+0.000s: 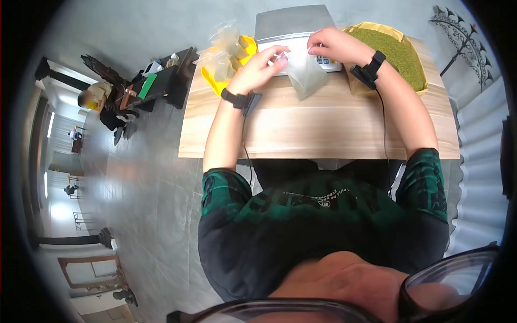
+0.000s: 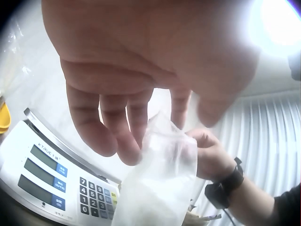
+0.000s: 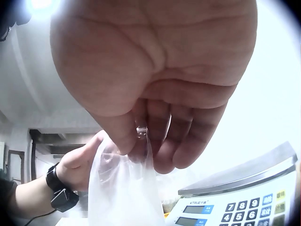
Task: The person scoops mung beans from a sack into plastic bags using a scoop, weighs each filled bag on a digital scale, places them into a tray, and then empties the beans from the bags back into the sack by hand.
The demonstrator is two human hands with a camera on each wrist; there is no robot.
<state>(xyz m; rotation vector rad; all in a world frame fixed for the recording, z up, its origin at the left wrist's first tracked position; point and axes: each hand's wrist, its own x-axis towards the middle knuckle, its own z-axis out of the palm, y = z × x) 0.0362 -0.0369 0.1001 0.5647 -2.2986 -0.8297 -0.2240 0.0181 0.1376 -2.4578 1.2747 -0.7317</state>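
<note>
A clear plastic bag (image 1: 307, 75) hangs upright in front of the scale, its top edge between my two hands. My right hand (image 1: 336, 46) pinches the bag's upper right edge between thumb and fingers; the right wrist view shows the zip-like strip (image 3: 141, 130) at the thumb. My left hand (image 1: 256, 70) is at the upper left corner. In the left wrist view its fingers (image 2: 127, 122) are spread and bent a little, with the thumb apart from the index finger and the bag's peak beside them. The white scale (image 2: 61, 183) with keypad and displays stands behind.
A yellow tray (image 1: 212, 81) with several filled clear bags (image 1: 221, 59) sits at the table's left. At the right stands an open paper sack (image 1: 355, 86) of green granules (image 1: 393, 56). The wooden table (image 1: 318, 129) extends toward me. Another person (image 1: 102, 97) sits far left.
</note>
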